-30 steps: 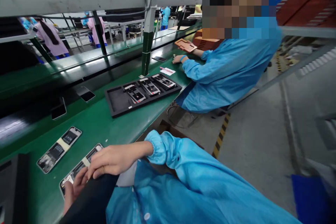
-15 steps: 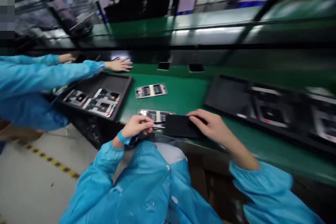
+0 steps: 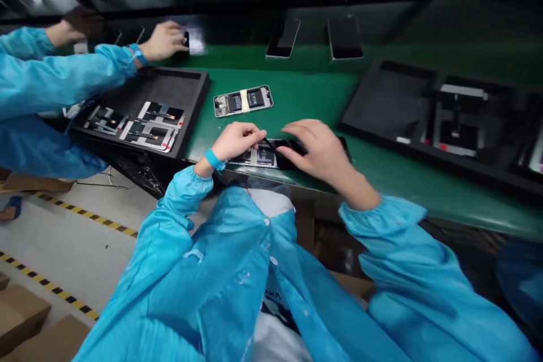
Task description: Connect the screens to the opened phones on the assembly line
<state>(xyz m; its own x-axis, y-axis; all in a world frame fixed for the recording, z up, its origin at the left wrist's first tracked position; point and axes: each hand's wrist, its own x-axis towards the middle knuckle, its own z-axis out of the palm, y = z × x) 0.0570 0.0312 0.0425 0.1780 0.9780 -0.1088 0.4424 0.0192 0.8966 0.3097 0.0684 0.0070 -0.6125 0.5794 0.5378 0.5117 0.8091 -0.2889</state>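
Note:
An opened phone body (image 3: 263,157) with a pale strip across it lies at the bench's near edge, partly hidden by my hands. My left hand (image 3: 235,141) is closed in a pinch at its upper left; a thin dark piece shows at the fingertips, too small to name. A black phone screen panel (image 3: 292,146) extends to the right of the body, beneath my right hand (image 3: 322,153). That hand is curved with thumb and fingers apart, the thumb tip near the panel's left end. Beyond lies another opened phone body (image 3: 244,100), also with a pale strip.
A black tray (image 3: 199,87) with screen parts stands at left, and another black tray (image 3: 352,116) at right. Two dark-faced phones (image 3: 283,38) (image 3: 345,38) lie at the back of the green bench (image 3: 305,90). A co-worker's hand (image 3: 165,41) reaches in above the left tray.
My right hand has loosened from the black panel, its fingers now spread over it, and the panel lies lower. My left hand stays pinched at the phone body. The camera has tilted down.

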